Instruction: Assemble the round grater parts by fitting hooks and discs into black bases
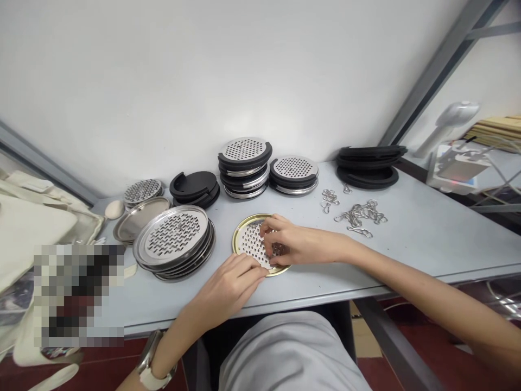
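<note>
On the table in front of me lies a shallow gold-rimmed round metal tray (235, 241) with a silver grater disc (251, 239) inside it, full of raised holes. My left hand (234, 282) is at the tray's near edge, its fingers together and pressing on the rim and disc edge. Curled over the right half of the disc, my right hand (291, 241) has its fingertips and thumb on the disc; its fingers hide part of the surface. To the left stands a stack of silver round trays (142, 252), topped by another grater disc (177, 236).
Behind are a tall stack of black holders with grater discs (244, 149), a shorter stack (293, 168) and black round holders (194, 187). Metal snap hooks (358, 214) lie loose to the right, near more black holders (368, 176). A handheld scanner (451, 119) stands far right.
</note>
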Action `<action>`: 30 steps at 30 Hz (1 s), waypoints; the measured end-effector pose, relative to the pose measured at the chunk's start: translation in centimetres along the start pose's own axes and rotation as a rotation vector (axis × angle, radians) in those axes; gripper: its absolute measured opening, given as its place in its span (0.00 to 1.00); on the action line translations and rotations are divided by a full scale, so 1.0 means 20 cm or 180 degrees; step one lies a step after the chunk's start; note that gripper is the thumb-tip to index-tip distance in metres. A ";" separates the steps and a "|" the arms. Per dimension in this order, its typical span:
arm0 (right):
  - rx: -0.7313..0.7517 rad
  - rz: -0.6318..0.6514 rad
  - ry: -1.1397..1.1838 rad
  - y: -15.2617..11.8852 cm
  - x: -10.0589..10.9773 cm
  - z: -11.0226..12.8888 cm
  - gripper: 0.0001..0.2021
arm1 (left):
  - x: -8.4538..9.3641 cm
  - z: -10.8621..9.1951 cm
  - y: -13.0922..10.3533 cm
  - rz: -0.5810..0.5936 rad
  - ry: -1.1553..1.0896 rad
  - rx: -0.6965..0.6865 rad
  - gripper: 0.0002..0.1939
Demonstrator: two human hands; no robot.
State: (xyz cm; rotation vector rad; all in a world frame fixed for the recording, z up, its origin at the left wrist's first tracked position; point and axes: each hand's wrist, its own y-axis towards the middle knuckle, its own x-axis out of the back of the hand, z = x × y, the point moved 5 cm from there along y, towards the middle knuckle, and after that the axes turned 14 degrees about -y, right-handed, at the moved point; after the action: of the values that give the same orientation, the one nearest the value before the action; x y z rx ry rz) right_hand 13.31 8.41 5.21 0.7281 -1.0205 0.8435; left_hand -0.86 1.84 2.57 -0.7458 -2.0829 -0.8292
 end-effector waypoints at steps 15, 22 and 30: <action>-0.0267 -0.0141 -0.0230 0.00 -0.05 0.04 0.02 | 0.00 0.00 0.00 0.0119 -0.0093 -0.0044 0.11; -0.0642 -0.0156 0.0107 -0.01 -0.10 0.03 0.04 | 0.00 0.00 0.00 0.0198 -0.0270 -0.0131 0.14; -0.0778 -0.0204 0.0294 -0.01 -0.11 0.00 0.05 | 0.00 0.01 -0.01 0.0191 -0.0224 -0.0131 0.14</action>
State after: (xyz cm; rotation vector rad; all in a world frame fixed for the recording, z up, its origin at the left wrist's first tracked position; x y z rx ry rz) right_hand 12.89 7.78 3.21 0.5070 -0.9917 0.6765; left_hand -1.05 1.83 2.50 -0.8667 -2.1000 -0.8254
